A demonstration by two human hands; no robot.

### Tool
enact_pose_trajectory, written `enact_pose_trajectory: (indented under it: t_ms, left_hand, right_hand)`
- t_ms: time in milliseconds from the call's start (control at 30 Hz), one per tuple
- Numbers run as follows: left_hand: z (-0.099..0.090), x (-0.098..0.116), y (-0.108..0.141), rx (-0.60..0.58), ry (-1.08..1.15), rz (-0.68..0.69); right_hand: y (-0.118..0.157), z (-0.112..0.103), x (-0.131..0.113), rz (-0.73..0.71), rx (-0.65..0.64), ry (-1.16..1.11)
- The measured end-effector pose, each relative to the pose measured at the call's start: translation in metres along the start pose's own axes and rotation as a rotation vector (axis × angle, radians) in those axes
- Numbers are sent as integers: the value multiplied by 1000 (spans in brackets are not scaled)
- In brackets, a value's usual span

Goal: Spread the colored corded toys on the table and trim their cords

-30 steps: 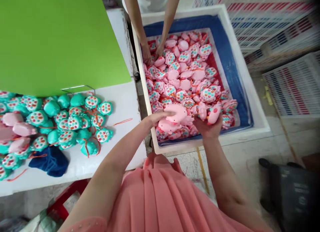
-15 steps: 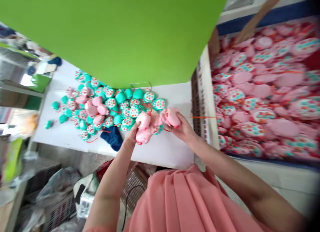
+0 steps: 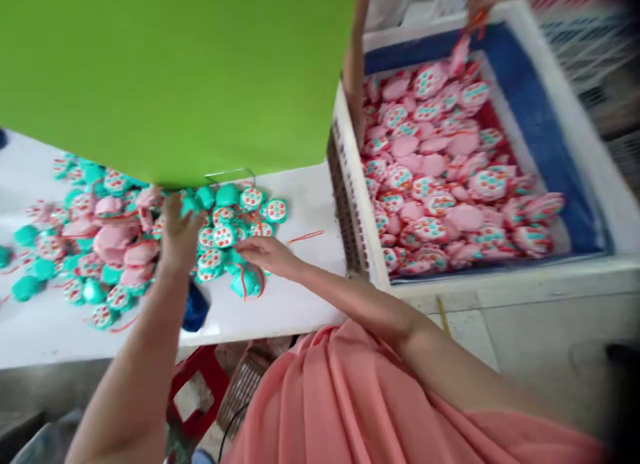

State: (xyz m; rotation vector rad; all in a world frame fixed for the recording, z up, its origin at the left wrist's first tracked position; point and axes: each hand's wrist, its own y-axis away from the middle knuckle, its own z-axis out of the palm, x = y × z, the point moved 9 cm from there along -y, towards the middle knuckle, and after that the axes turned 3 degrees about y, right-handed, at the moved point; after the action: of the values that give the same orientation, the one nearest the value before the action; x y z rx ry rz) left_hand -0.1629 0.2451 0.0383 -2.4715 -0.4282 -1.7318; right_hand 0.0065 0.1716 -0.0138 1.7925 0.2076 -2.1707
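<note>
My left hand (image 3: 181, 234) is over the pile on the white table, its fingers apart beside several pink turtle-like toys (image 3: 114, 243); it is slightly blurred and holds nothing I can see. Stretched out flat, my right hand (image 3: 270, 255) reaches over the teal toys with red-dotted white faces (image 3: 223, 236), fingertips at their edge; whether they touch is unclear. Just below it lies a teal toy with an orange cord (image 3: 247, 282). A loose orange cord (image 3: 307, 237) rests on the table to the right.
A green panel (image 3: 175, 77) stands behind the pile, with a wire handle at its lower edge. To the right is a white crate (image 3: 377, 247) of pink toys. Another person's hand (image 3: 483, 1) holds a pink toy by its cord there. Dark blue cloth (image 3: 195, 309) lies near the table's front edge.
The pink toys have left both my hands, and more pink ones lie on the left pile. Both hands are now over the pile. The view has shifted right, showing more of the crate.
</note>
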Motion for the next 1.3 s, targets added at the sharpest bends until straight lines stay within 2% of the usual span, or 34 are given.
enact_pose_trajectory:
  t_ms: [33,100,167,233,267,300,333,400,500,600,733,900,1000,1067,1100,1167,1233,1300]
  left_hand:
    - [51,0,19,-86,39,19]
    - [161,14,70,-347,142,130]
    - [267,28,134,-646,105,222]
    - [357,35,207,-975,-41,324]
    - [392,34,241,-1116,-130,367]
    - [422,30,270,-1226,-230,393]
    - [445,22,295,-1319,-337,404]
    - [480,0,329,-1451,-542,386]
    - [511,-24,346,-1489,-715,365]
    - [526,-32,341,-1426,-775,367]
    - [529,-34,337,-1392,-818,354]
    - [526,-24,351,-1453,-701,515]
    - [524,-20,338,-1471,-667,491]
    - [522,-17,313,-1475,-614,392]
    - [521,-14,298,-1466,-565,325]
    - [518,-12,263,-1410,-434,156]
    - [518,-17,233,-1322,-261,-87]
    - [524,-29,219,-1239,-44,-364]
  right_hand:
    - [25,-43,2,-4,71,59]
    - [81,-144,-3,7,304,373]
    - [144,-244,-11,43,482,491]
    - [205,-336,-18,85,623,612]
    - [230,-372,-19,142,620,824]
    - [249,-401,-14,218,539,998]
    - [264,-423,-5,282,416,1112]
    - [286,-450,21,398,144,1249]
    - [298,-457,47,450,-127,1305]
    - [296,-450,55,469,-219,1392]
    - [300,-447,58,571,-248,1539]
    - [299,-437,67,530,-369,1391]
    - [295,-439,62,477,-399,1330]
    - [296,-452,53,501,-329,1256]
    - [299,-461,47,535,-251,1172]
    - [308,-484,36,627,4,876]
    - [318,-502,31,671,268,565]
    - [319,-508,35,653,459,357]
